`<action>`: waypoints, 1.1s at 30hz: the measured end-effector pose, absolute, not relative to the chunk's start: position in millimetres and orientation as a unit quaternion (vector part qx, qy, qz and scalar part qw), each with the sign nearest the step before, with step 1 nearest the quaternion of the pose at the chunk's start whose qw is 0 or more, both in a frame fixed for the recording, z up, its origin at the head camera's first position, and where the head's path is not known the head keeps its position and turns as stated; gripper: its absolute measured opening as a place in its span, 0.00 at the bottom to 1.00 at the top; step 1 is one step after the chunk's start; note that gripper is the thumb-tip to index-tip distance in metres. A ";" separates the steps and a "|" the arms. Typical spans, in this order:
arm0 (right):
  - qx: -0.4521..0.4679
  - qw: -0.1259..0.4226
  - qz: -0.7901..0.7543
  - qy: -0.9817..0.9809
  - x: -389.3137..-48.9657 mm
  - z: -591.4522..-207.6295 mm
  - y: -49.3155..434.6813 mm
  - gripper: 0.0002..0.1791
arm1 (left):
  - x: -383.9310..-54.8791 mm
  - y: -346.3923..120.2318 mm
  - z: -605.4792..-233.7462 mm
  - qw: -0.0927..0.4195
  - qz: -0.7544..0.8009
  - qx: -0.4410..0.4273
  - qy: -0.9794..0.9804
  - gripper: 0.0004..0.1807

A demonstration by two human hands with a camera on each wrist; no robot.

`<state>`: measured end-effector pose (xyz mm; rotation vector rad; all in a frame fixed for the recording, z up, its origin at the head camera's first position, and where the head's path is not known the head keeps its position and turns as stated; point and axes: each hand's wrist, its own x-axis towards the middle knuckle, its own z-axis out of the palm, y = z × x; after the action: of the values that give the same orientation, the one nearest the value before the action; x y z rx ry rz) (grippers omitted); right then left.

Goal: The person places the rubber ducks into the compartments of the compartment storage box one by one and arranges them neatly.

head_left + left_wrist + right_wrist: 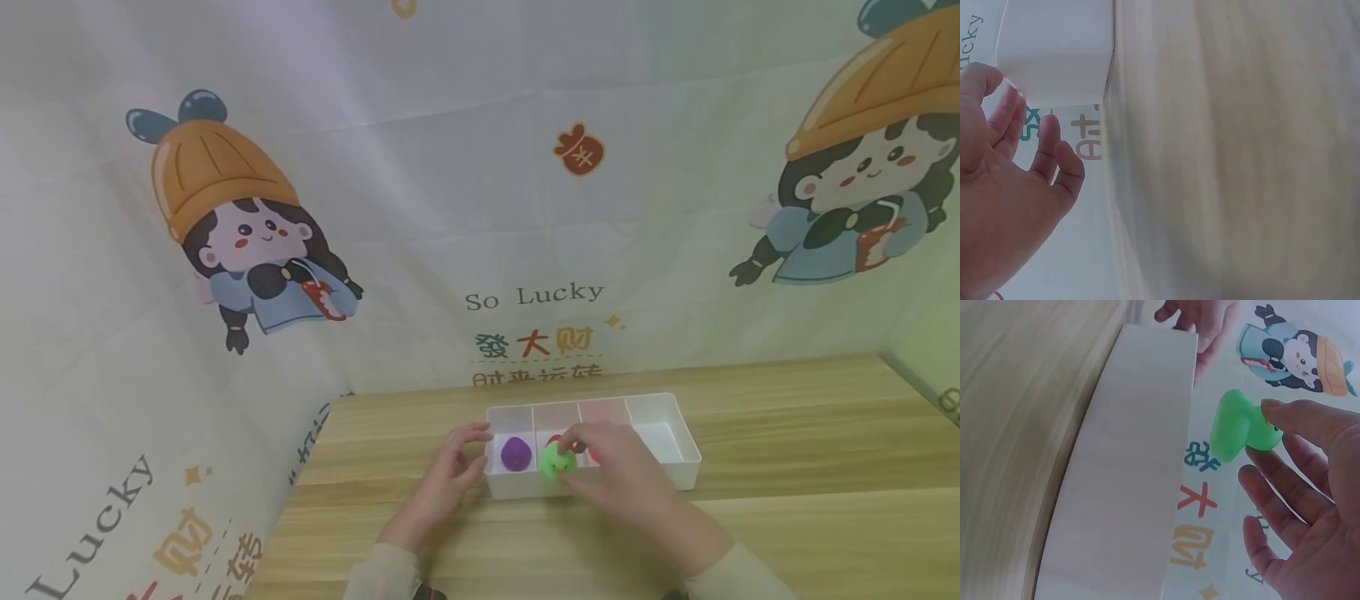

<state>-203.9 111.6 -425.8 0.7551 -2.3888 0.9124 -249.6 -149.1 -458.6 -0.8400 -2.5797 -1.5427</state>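
My right hand (618, 467) pinches a green toy duck (1235, 428) between thumb and fingers. In the right wrist view the duck hangs above the rim of a long white divided box (1122, 456); in the head view it overlaps the second compartment from the left and the front wall. My left hand (446, 467) is at the box's left end, its fingertips right at the rim with the fingers loosely extended. A round purple toy (516, 454) sits in the leftmost compartment. Behind the duck and right hand, red toys (555, 439) show only in part.
The box stands on a wood-grain table (787, 450), towards its back edge. Behind and to the left hangs a pale printed cloth (450, 183) with cartoon figures and lettering. The rightmost compartment (660, 442) shows its bare white floor.
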 end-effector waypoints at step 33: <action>0.200 0.236 0.312 -0.898 -219.2 -430.3 188.8 0.16 | -250.4 -149.2 -458.6 0.008 -0.493 -0.265 -0.829 0.17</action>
<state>-219.2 188.8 -430.3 0.5488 -2.4633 0.8567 -250.4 -149.2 -458.6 -0.8289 -2.5906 -1.5399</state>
